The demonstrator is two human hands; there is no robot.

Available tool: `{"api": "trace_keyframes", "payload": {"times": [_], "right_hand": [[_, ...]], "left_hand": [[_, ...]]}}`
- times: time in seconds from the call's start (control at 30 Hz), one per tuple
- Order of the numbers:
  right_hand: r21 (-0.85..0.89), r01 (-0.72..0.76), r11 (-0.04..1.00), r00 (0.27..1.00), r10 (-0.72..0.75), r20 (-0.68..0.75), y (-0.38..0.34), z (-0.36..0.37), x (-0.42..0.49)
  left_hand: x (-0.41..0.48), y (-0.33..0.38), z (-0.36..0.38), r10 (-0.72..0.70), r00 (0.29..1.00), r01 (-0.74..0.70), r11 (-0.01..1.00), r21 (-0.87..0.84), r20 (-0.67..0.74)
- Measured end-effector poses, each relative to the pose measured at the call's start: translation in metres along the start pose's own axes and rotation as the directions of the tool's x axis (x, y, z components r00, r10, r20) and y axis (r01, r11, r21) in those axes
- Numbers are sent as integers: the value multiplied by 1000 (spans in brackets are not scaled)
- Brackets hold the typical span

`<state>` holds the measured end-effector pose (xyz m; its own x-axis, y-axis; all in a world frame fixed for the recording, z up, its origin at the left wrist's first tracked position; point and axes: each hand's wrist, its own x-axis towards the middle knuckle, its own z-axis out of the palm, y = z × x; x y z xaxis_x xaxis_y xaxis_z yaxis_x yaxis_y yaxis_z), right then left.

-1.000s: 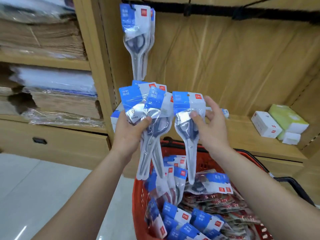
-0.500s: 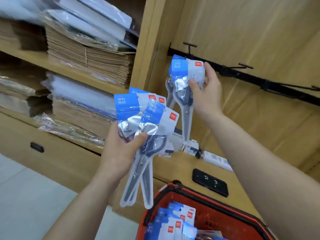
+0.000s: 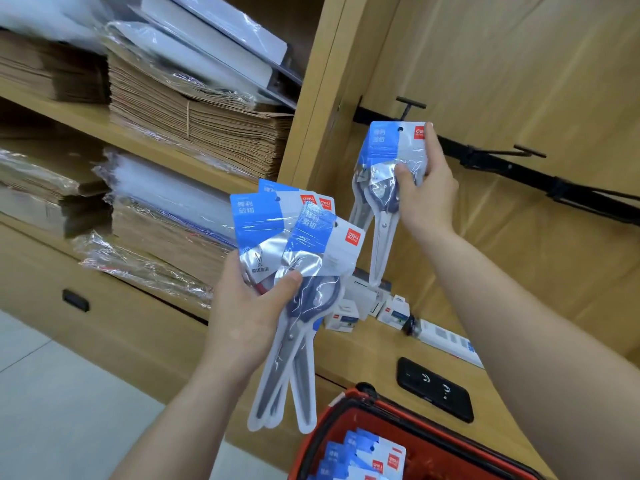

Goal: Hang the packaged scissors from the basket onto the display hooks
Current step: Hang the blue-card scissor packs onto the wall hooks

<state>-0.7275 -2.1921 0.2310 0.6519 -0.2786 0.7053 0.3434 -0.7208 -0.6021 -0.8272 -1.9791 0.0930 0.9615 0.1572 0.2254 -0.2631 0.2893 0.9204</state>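
The packaged scissors [image 3: 301, 244] are showing blue-and-white cards with red logos; the basket [image 3: 313, 441] is showing red, black-trimmed.

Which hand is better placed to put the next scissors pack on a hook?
The right hand: it holds one scissors pack with its hole just below a display hook. The left hand is lower, gripping a fan of packs.

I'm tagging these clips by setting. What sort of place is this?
Probably a stationery shop being stocked: a black hook rail on wooden display shelving, wrapped stacks of brown paper, and a red shopping basket of identical packaged scissors.
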Motion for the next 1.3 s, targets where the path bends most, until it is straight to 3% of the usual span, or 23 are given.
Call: {"api": "trace_keyframes", "payload": {"times": [0.27,0.37,0.53,0.63,0.73,0.8,0.83,0.97,1.1,1.3], "right_hand": [[-11,-23,1000,999,24,28,0,5,4],[-90,-7,996,999,10,38,0,7,9],[-189,-98,977,991,113,67,0,7,2],[-73,-138,988,989,142,44,-2,-1,-48],[186,-331,925,904,254,344,-11,-7,-115],[215,-418,883,822,267,503,-16,-4,-147],[234,-420,877,817,253,518,-17,-1,-157],[310,-342,887,887,197,417,-9,12,-167],[346,-346,872,910,223,349,-1,13,-167],[390,-227,892,958,134,252,-6,0,-147]], "left_hand": [[0,0,2,3,1000,-3,1000,1,-8],[1,0,2,6,1000,-6,1000,3,-12],[0,-2,5,4,1000,-4,1000,1,-10],[2,-4,5,-17,999,17,1000,-6,-32],[3,-9,6,-37,998,36,999,-32,-48],[1,-11,11,-47,998,45,998,-45,-49],[0,-12,13,-49,998,47,998,-53,-44],[-6,-15,19,-41,999,40,997,-66,-21],[-5,-14,20,-13,1000,13,1000,-29,2],[-3,-15,17,22,1000,-22,1000,12,16]]}}
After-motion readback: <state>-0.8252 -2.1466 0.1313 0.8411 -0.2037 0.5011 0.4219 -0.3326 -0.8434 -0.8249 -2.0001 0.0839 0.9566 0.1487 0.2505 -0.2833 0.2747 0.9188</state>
